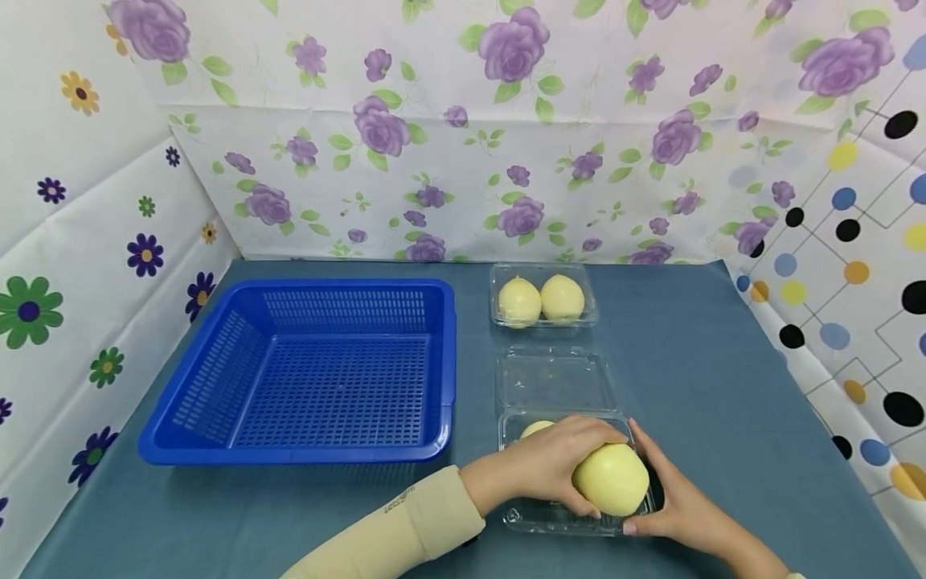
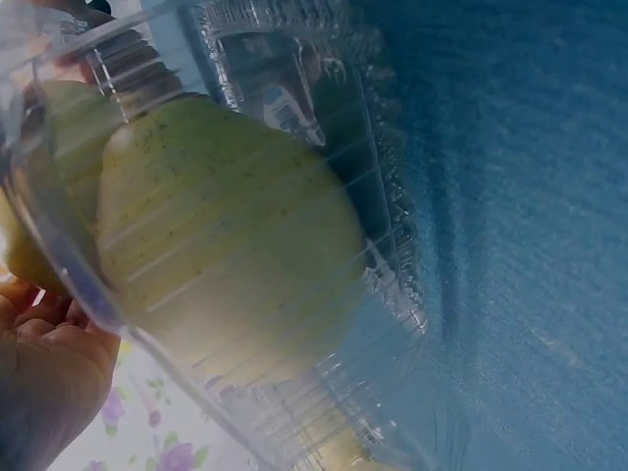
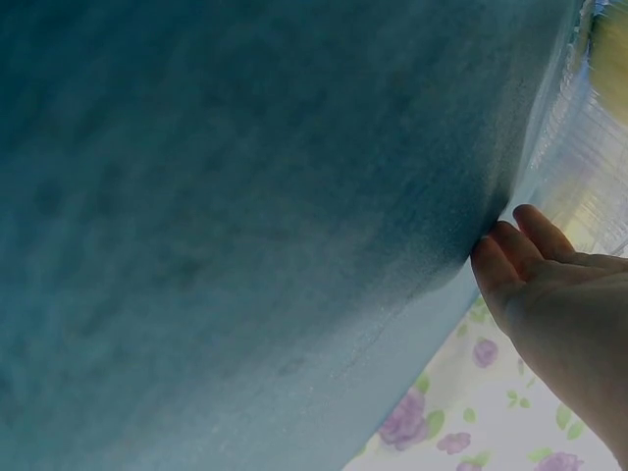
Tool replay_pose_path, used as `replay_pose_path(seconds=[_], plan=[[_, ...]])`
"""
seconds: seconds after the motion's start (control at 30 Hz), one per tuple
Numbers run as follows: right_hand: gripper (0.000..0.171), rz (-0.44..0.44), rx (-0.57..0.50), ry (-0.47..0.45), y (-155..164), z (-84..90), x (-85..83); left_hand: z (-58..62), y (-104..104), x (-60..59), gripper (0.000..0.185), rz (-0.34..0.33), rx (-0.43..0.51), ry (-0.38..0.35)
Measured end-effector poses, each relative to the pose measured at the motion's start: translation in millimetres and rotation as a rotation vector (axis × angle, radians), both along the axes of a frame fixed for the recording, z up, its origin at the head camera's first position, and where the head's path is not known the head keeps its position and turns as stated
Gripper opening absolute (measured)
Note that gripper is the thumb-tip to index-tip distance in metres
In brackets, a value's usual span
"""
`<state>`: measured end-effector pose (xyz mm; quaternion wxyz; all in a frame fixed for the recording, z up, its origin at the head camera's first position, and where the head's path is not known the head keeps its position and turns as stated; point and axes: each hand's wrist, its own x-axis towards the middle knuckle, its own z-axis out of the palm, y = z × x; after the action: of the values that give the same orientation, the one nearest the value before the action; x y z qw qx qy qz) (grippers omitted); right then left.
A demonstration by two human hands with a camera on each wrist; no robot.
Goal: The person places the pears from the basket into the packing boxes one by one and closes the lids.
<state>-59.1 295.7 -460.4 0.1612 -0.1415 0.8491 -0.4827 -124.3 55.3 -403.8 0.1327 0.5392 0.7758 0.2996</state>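
**A:** At the near edge of the blue-covered table [image 1: 723, 378], a person's left hand [image 1: 550, 466] curls over a pale yellow pear [image 1: 613, 480], fingers wrapped round its top and near side, the fruit sitting at the right end of an open clear plastic clamshell [image 1: 571, 519].

**B:** And the other hand?

**A:** The right hand [image 1: 669, 503] lies against the clamshell's right side, just beyond the gripped pear, fingers fairly straight and pressed to the plastic wall. The right wrist view shows the fingertips [image 3: 510, 250] meeting the clear tray's edge above the blue cloth; they are not closed round anything.

**B:** Anything else in that tray?

**A:** A second pear [image 1: 535, 429] peeks out behind the left hand's knuckles, on the far-left side of the grip. From the left wrist camera a speckled yellow-green pear [image 2: 231, 255] fills the view through the ribbed plastic, with the heel of the hand [image 2: 49, 383] below it.

**B:** What lies beyond the hands?

**A:** The tray's hinged lid [image 1: 553, 378] lies flat straight ahead of the grip. Farther still, a closed clamshell [image 1: 544, 299] holds two more pears. Left of the hands sits a blue perforated basket [image 1: 311, 370].
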Motion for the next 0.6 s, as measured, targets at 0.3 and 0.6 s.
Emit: replay_pose_path(seconds=[0.3,0.6], plan=[[0.118,0.01,-0.009,0.0,-0.3,3.2,1.9,-1.9,4.9,0.7,0.08,0.009,-0.051,0.004],[0.115,0.009,-0.013,-0.013,1.3,-1.2,0.4,-5.2,8.6,-3.5,0.082,0.025,-0.104,0.005]])
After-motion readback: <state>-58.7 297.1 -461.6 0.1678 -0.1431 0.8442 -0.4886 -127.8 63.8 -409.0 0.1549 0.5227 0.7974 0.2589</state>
